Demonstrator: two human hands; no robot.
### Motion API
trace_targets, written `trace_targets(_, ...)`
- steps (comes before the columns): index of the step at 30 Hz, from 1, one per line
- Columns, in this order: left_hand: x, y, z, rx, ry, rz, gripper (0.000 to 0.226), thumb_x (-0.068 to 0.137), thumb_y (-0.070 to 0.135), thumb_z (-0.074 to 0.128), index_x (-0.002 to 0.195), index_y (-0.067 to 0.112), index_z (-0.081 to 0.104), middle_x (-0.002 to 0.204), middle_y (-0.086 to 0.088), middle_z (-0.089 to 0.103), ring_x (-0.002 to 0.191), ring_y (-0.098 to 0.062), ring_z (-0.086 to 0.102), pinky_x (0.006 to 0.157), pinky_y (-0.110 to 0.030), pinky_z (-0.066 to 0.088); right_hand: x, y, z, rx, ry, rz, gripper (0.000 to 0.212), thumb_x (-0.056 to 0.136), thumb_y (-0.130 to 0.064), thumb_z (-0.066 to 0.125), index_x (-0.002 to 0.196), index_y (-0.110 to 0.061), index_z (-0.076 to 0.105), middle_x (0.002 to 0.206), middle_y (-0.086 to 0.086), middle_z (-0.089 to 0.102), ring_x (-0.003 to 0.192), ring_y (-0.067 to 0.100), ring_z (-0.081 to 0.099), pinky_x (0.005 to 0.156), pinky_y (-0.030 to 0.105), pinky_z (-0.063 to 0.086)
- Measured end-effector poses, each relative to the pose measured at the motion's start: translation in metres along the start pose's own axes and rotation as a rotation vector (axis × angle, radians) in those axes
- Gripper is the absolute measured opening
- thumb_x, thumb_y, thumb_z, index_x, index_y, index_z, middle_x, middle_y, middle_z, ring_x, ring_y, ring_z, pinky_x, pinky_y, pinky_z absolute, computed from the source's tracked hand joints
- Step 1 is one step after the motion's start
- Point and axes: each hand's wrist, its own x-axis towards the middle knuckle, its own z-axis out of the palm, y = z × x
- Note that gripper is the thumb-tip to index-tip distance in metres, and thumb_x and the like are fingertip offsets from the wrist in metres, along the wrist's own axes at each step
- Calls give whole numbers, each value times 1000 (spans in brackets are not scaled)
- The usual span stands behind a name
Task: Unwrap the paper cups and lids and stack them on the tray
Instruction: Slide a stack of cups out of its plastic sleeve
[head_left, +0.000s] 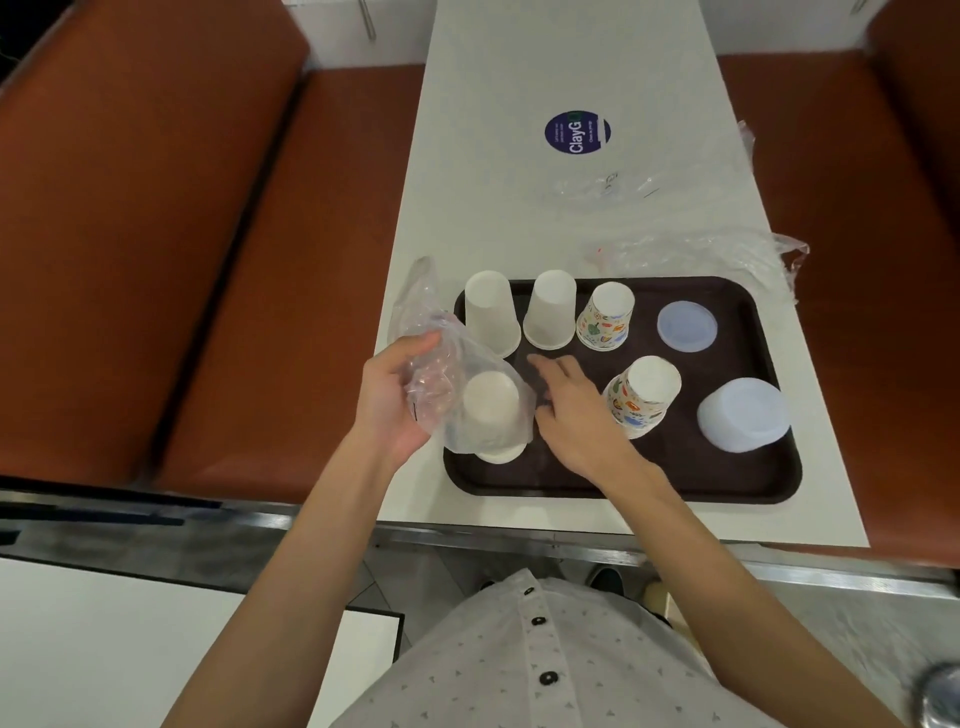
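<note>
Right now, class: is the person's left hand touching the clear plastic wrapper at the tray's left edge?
Touching. The head view shows the left hand gripping the plastic wrapper, its fingers curled round the film.

text: "clayg" | on: round blue sticker (577, 133) | surface: white table (493, 156) | smaller print unreadable

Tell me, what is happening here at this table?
A person stands over a tray, unwrapping. The left hand grips a clear plastic wrapper that partly covers a white cup at the tray's near left corner. The right hand reaches over the tray, open and holding nothing. Other cups and lids stand unwrapped on the tray; empty wrappers lie on the table beyond it.
</note>
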Motion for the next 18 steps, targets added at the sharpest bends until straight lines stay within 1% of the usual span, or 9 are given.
trace_targets(2,-6,8,5,76,-36,44,22,81,13,55,80,19,76,77,3,67,73,-11,67,69,-25,55,-12,-14,-24,32,-70,-45,77,86,-10,55,155,-24,22,140,4,37,117,25,53,97,39,47)
trace_targets(4,-12,16,13,99,-80,95,24,80,12,52,78,19,75,77,4,66,72,-10,66,67,-24,55,-26,-29,-46,96,-141,-128,86,84,-24,61,155,-35,15,143,-6,34,120,15,51,98,36,48)
trace_targets(7,-19,28,26,64,-119,152,15,73,17,61,82,19,72,79,4,64,73,-10,65,68,-25,55,-44,-62,-69,283,-155,-289,88,80,-47,68,152,-45,17,146,-19,36,131,-2,42,106,21,40)
trace_targets(9,-20,35,37,8,-175,178,16,75,20,62,89,16,66,82,1,61,75,-13,63,69,-29,56,-46,-82,-77,345,-109,-343,86,79,-51,73,150,-44,25,140,-19,45,127,-5,45,104,13,38)
trace_targets(11,-17,38,49,-5,-209,199,22,72,24,71,91,15,66,86,-2,60,79,-17,63,71,-32,56,-40,-96,-83,325,13,-327,76,79,-50,75,145,-39,39,120,-17,58,111,-1,54,94,14,44)
trace_targets(13,-10,40,60,5,-189,217,33,64,27,80,93,15,69,88,-3,61,81,-19,64,72,-33,56,-30,-105,-93,281,158,-331,57,80,-48,75,131,-32,56,97,-14,64,93,6,60,85,25,50)
trace_targets(14,-5,41,63,3,-153,224,39,65,27,80,99,14,68,90,-4,62,83,-20,63,72,-33,55,-24,-107,-101,246,213,-346,45,81,-46,74,122,-29,63,89,-11,66,86,9,61,82,31,51)
trace_targets(16,8,44,65,76,-39,260,39,77,28,69,113,15,62,96,-5,62,84,-20,60,69,-30,46,-8,-102,-121,139,286,-379,28,84,-37,73,108,-24,70,79,-7,67,77,15,61,77,36,51)
trace_targets(18,23,46,62,324,107,311,30,88,34,59,113,19,66,97,-1,70,73,-16,60,57,-26,37,12,-89,-146,2,317,-404,19,86,-31,72,103,-24,73,73,-8,63,73,16,59,71,32,46)
